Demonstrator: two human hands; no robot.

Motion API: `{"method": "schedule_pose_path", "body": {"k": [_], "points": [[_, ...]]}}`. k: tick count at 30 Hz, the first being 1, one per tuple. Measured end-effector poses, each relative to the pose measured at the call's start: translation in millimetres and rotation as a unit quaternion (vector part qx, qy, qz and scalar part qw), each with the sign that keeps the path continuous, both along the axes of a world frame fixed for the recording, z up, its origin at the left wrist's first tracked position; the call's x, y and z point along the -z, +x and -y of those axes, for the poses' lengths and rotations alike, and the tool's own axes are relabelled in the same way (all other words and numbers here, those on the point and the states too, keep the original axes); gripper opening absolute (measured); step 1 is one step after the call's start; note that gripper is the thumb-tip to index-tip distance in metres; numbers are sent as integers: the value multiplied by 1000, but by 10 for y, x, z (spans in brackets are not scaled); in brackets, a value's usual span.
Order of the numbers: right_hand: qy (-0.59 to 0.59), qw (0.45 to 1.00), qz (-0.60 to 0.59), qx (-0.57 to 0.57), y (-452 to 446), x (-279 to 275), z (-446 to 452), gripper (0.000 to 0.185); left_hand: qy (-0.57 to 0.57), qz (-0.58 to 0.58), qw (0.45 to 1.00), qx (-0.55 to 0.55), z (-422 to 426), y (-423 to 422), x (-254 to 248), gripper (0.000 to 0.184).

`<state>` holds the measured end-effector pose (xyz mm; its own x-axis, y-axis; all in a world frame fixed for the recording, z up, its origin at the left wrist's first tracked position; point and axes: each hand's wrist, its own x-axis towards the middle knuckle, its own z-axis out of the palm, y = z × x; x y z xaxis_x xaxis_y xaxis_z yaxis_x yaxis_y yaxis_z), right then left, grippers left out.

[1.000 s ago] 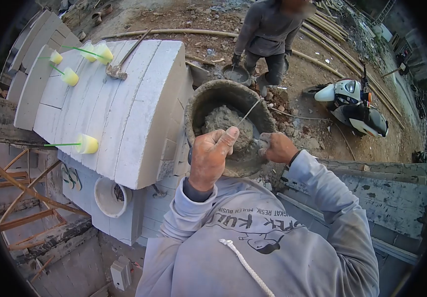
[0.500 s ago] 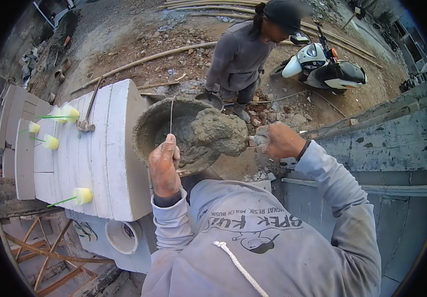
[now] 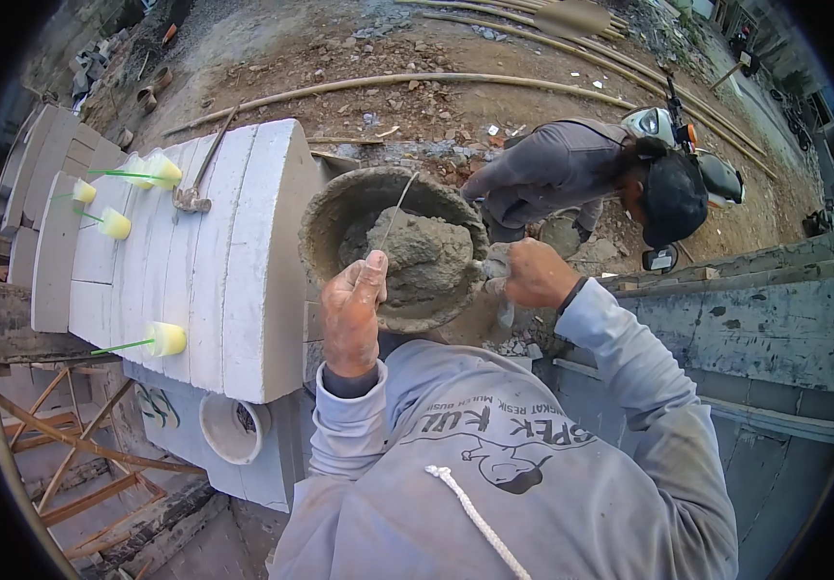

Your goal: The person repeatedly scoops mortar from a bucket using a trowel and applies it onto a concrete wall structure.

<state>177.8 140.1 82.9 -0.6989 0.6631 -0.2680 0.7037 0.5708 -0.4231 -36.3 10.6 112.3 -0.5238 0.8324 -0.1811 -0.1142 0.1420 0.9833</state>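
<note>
A mortar-caked bucket (image 3: 317, 227) is in front of me, with a heap of wet grey mortar (image 3: 417, 249) inside. My left hand (image 3: 354, 314) is closed at the near side of the bucket, gripping its thin wire handle (image 3: 399, 208) between thumb and fingers. Fingers curled, my right hand (image 3: 536, 275) is at the bucket's right rim. It grips a mortar-smeared trowel (image 3: 494, 269), of which only a short part shows; its blade is hidden at the mortar.
Pale blocks (image 3: 243, 251) to the left carry a hammer (image 3: 190, 200) and several cups with green straws, one cup (image 3: 165, 338) nearest me. A co-worker (image 3: 571, 164) bends down beyond the bucket. A scooter (image 3: 654, 124) and bamboo poles (image 3: 417, 79) are farther off. A grey wall (image 3: 726, 290) runs along the right.
The mortar clump that hung over the bucket's right rim is now inside the bucket. The bucket sits more level. The co-worker has bent over and shifted right.
</note>
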Motion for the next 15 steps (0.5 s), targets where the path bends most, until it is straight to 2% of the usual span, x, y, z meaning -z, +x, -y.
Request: {"method": "schedule_pose_path", "body": {"k": [3,8,15], "points": [[-11,1000,11,6,-27,-33,35,21,-5,-26,1000,-2,8,15,-31,44],[28,999,-35,-8,20,293,42,23,-18,-45,999,-5,47,-23,-2,45],[32,998,-44,-4,61,366,50,20,-12,-9,1000,-7,46,-41,17,42]]}}
